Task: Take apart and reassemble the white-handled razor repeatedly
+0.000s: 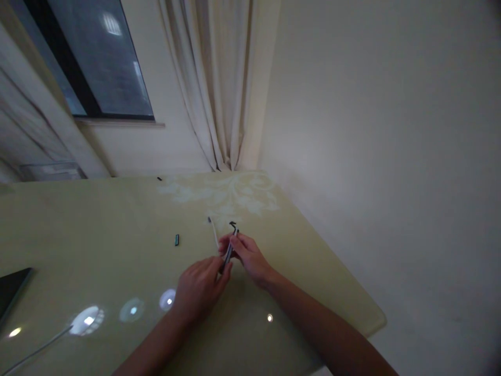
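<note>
My left hand [201, 284] is closed round the lower end of a slim dark and silvery object [229, 251]. My right hand [246, 254] pinches the same object higher up, its fingers close to those of my left hand. A small dark piece [233, 224] shows just beyond the object's upper end; whether it is joined on cannot be made out. Beside my right fingers, a white cable [215, 232] with a grey tip lies on the table. To the left rests a small dark rectangular piece [177, 240].
The glossy pale table [97, 230] meets the wall on the right. A tiny dark item [159, 178] lies near its far edge. At the left are a dark flat object [12, 292] and a thin cable [41, 349]. Curtains [219, 78] hang behind.
</note>
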Tool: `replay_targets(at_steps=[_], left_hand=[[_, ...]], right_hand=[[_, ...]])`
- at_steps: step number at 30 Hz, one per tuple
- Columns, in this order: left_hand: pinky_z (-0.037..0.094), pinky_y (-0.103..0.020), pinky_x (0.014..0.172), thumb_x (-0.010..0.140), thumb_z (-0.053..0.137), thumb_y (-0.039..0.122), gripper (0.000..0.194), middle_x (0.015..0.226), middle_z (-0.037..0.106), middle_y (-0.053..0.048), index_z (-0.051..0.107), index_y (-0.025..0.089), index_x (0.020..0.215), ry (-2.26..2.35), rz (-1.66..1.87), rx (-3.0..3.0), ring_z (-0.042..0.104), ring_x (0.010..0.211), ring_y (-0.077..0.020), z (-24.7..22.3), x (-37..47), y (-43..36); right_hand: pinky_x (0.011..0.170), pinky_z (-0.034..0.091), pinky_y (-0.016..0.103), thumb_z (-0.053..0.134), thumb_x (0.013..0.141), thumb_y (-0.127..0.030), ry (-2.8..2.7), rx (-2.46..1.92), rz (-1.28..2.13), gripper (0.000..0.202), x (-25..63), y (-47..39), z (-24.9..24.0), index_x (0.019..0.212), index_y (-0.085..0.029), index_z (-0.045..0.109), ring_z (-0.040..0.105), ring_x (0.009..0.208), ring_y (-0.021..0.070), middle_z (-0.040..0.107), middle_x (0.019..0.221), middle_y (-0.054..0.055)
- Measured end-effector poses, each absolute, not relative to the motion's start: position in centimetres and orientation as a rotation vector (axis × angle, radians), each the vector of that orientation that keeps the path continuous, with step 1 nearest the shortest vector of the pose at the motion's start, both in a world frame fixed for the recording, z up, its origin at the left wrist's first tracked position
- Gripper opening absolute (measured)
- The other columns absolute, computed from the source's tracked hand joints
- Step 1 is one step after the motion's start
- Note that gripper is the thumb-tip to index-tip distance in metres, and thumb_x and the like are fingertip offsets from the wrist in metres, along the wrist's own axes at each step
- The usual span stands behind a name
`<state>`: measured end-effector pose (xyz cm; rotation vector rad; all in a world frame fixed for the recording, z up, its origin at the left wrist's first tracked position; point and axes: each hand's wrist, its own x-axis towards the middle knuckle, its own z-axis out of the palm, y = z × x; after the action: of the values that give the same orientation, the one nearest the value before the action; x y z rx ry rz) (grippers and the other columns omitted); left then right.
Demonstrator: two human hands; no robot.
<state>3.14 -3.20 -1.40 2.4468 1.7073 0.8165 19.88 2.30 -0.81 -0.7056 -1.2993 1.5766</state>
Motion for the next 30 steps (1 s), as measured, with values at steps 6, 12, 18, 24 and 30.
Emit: replay_targets(at_steps=[6, 12, 18, 24, 30], left_hand=[[0.042, -0.027, 0.061, 0.104, 0.04, 0.054, 0.052, 0.064, 0.058, -0.001, 0.06, 0.021, 0.07, 1.452, 1.053, 1.978, 0.055, 0.06, -0.0155, -1.2, 1.6, -2.4], [0.05, -0.027, 0.072, 0.09, 0.067, 0.055, 0.059, 0.114, 0.067, -0.008, 0.064, 0.024, 0.14, 1.229, 1.145, 1.566, 0.059, 0.079, -0.0157, 0.9, 0.2, -2.2], [0.05, -0.029, 0.076, 0.082, 0.08, 0.045, 0.043, 0.096, 0.067, -0.005, 0.076, 0.023, 0.119, 1.114, 1.143, 1.483, 0.06, 0.082, -0.0176, 0.3, 0.5, -2.4], [0.051, -0.03, 0.077, 0.077, 0.083, 0.043, 0.044, 0.11, 0.07, -0.008, 0.076, 0.023, 0.116, 1.063, 1.116, 1.418, 0.064, 0.091, -0.0209, 0.0, 0.3, -2.4], [0.048, -0.028, 0.068, 0.081, 0.077, 0.046, 0.048, 0.092, 0.07, -0.003, 0.071, 0.022, 0.122, 1.327, 1.149, 1.528, 0.059, 0.073, -0.0157, 0.0, 0.1, -1.2]], right_hand=[[0.048, 0.035, 0.02, 0.074, 0.088, -0.065, -1.237, -0.668, 1.708, 0.047, 21.0, 2.5, -0.3, 0.086, -0.02, 0.06, 0.04, 0.051, 0.0082, 0.047, 0.06, -0.007], [0.043, 0.015, 0.022, 0.063, 0.091, -0.07, -1.453, -0.637, 2.023, 0.055, 22.1, 2.2, 0.7, 0.08, -0.017, 0.061, 0.022, 0.044, 0.0061, 0.032, 0.053, -0.011], [0.044, 0.017, 0.024, 0.066, 0.086, -0.071, -1.55, -0.613, 2.131, 0.055, 21.7, 1.7, 0.7, 0.074, -0.017, 0.062, 0.025, 0.044, 0.0067, 0.032, 0.051, -0.01], [0.043, 0.016, 0.024, 0.071, 0.085, -0.068, -1.565, -0.616, 2.049, 0.055, 21.8, 1.7, 0.2, 0.067, -0.017, 0.058, 0.027, 0.042, 0.0059, 0.035, 0.049, -0.009], [0.042, 0.013, 0.024, 0.058, 0.084, -0.085, -1.355, -0.626, 1.91, 0.069, 21.6, 2.7, 0.6, 0.064, -0.019, 0.054, 0.02, 0.04, 0.0059, 0.028, 0.047, -0.01]])
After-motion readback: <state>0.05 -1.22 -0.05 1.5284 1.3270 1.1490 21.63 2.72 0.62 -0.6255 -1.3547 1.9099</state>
